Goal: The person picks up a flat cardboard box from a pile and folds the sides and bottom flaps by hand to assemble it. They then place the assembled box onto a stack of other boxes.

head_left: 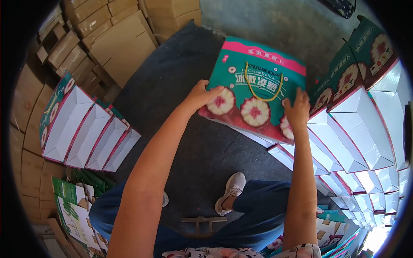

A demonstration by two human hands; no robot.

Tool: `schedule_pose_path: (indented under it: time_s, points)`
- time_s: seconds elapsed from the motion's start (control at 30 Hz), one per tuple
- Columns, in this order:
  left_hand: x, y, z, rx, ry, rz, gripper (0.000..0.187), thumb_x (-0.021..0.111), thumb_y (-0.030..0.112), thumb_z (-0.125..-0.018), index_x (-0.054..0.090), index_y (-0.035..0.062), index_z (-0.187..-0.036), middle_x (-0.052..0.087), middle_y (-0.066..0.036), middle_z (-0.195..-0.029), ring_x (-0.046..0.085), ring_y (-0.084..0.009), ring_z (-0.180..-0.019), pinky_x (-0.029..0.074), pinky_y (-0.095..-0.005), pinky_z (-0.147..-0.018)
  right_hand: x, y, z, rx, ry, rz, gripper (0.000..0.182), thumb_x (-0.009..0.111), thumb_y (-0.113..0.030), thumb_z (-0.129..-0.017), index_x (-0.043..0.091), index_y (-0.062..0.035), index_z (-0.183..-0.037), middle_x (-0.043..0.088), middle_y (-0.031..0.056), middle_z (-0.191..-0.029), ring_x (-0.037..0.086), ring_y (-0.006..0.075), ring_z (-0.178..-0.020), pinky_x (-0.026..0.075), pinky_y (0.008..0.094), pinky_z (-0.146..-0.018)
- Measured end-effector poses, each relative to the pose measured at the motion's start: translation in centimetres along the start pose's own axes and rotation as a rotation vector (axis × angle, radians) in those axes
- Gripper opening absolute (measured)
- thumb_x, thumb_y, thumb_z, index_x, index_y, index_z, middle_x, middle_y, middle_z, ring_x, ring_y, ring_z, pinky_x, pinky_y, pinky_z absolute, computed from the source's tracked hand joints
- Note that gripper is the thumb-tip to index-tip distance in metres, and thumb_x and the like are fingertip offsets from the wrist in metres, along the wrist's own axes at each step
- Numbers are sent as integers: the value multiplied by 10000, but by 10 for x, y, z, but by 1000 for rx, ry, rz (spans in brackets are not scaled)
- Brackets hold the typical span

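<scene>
A teal gift box (241,58) with a pink band, printed radish slices and a looped yellow cord handle is held out in front of me, tilted, above the dark floor. My left hand (201,95) grips its left edge, thumb on the printed front and the other fingers mostly hidden behind. At the lower right edge is my right hand (297,109), thumb against the front and fingers along the side, slightly blurred. White sides of other boxes show just below the held one.
Stacked boxes of the same print (352,124), with white sides, fill the right. A shorter row of them (81,129) stands at left. Brown cartons (112,34) are piled behind it. Green printed cardboard (73,210) lies lower left. My shoe (231,191) rests on the floor.
</scene>
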State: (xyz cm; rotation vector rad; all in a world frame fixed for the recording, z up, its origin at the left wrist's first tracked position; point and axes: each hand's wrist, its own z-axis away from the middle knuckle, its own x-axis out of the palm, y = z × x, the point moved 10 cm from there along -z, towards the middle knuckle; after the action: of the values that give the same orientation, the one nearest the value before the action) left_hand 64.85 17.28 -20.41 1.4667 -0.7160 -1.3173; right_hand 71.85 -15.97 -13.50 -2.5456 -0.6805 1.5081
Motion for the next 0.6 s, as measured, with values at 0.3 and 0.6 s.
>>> schedule_pose_path:
  time_s: [0.3, 0.6]
  points:
    - [-2, -39, 27, -14, 515, 83, 847, 716, 406, -741, 357, -151, -1268, 517, -309, -1179, 533, -343, -1119, 420, -361, -939, 16, -71, 46, -427, -269, 7, 786, 694, -544, -705, 467, -110, -1319, 365, 192, -1391, 330, 375, -1289, 254, 482, -1066]
    - [38, 3, -23, 191, 356, 16, 885, 694, 402, -761, 275, -135, -1326, 457, -319, -1249, 473, -360, -1191, 395, -368, -973, 22, -39, 30, -341, -285, 59, 675, 712, -384, -736, 459, -182, -1329, 385, 176, -1383, 356, 366, -1274, 306, 485, -1037]
